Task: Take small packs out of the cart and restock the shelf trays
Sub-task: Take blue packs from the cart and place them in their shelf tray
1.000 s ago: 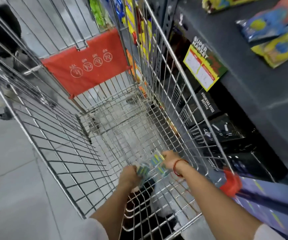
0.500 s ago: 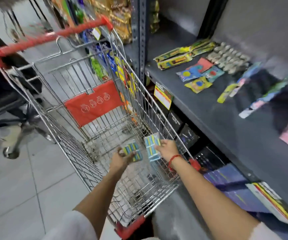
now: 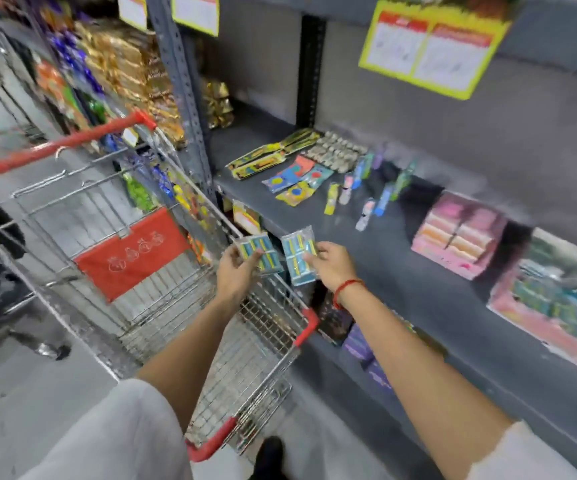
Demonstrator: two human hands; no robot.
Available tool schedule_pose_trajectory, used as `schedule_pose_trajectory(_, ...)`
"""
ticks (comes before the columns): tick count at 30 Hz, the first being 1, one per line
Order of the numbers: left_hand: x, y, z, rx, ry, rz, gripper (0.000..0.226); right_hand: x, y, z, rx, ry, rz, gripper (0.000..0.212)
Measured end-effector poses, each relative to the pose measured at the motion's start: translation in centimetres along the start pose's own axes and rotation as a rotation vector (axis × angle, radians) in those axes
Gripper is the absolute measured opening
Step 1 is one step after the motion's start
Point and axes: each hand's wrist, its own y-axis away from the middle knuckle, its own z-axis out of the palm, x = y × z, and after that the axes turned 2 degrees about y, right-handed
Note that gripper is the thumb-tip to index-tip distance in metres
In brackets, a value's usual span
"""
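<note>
My left hand (image 3: 236, 273) holds one small blue-and-yellow pack (image 3: 258, 255) above the right rim of the wire cart (image 3: 162, 299). My right hand (image 3: 333, 268), with a red thread at the wrist, holds a second matching pack (image 3: 299, 259) just past the cart's rim, at the front edge of the dark grey shelf (image 3: 401, 268). Both packs are clear of the cart basket. On the shelf to the right sit a pink tray (image 3: 456, 237) of pastel packs and another tray (image 3: 553, 303) with teal packs, both blurred.
Loose flat packets (image 3: 290, 174) and small upright tubes (image 3: 366, 188) lie at the back of the shelf. The cart has a red handle (image 3: 58, 145) and red seat flap (image 3: 131, 254). Yellow price signs (image 3: 432, 43) hang above. Snack bags (image 3: 124, 64) fill the far rack.
Both hands rose out of the cart with a pack each and moved right toward the shelf. My view lifted from the cart basket to the shelf.
</note>
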Motion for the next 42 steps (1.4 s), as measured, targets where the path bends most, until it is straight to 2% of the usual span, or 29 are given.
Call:
schedule_pose_trajectory(3,2.5,0.6,4.2,-0.091,0.029,0.069,0.044,-1.3,0.9,-5.0,0.103,-0.079,-0.037,0.021)
schedule_pose_trajectory(8,6.6,2.3,12.9,-0.308,0.058,0.174,0.035,-1.8,2.4,-14.4,0.316,-0.169,-0.124,0.021)
schedule_pose_trajectory(10,8.1,3.6,16.9,-0.427,0.041,0.209,0.025,-1.0,3.2,-18.2,0.426,-0.163,-0.112,0.02)
schedule_pose_trajectory(11,8.6,4.5,19.1,-0.5,0.037,0.219,0.022,-0.4,3.7,-20.2,0.494,-0.153,-0.089,0.021)
schedule_pose_trajectory(14,9.5,7.0,25.1,-0.612,-0.06,0.274,0.033,1.6,5.5,-24.9,0.669,-0.115,-0.008,0.021)
schedule_pose_trajectory(16,9.4,8.8,28.8,-0.712,-0.157,0.35,0.02,3.2,6.9,-27.7,0.814,-0.036,0.056,0.018)
schedule_pose_trajectory(18,8.9,10.0,31.2,-0.799,-0.215,0.354,0.011,4.6,8.2,-29.6,0.932,0.013,0.142,0.018)
schedule_pose_trajectory(20,8.2,11.1,33.2,-0.862,-0.262,0.313,0.03,5.9,9.3,-31.0,0.987,0.043,0.256,0.022)
schedule_pose_trajectory(23,6.6,11.7,35.2,-0.935,-0.44,0.308,0.041,8.0,10.3,-32.1,0.974,0.101,0.424,0.027)
schedule_pose_trajectory(29,4.5,11.0,36.3,-0.913,-0.688,0.427,0.027,10.2,10.6,-31.7,0.913,0.111,0.556,0.027)
schedule_pose_trajectory(34,5.4,11.3,36.0,-0.813,-0.905,0.671,0.029,9.6,9.9,-30.8,0.884,0.213,0.581,0.031)
schedule_pose_trajectory(39,4.8,11.5,35.5,-0.8,-1.013,0.76,0.027,9.2,9.4,-28.9,0.889,0.319,0.576,0.027)
schedule_pose_trajectory(42,4.5,11.4,34.9,-0.79,-1.026,0.774,0.029,9.2,9.6,-28.1,0.846,0.468,0.607,0.029)
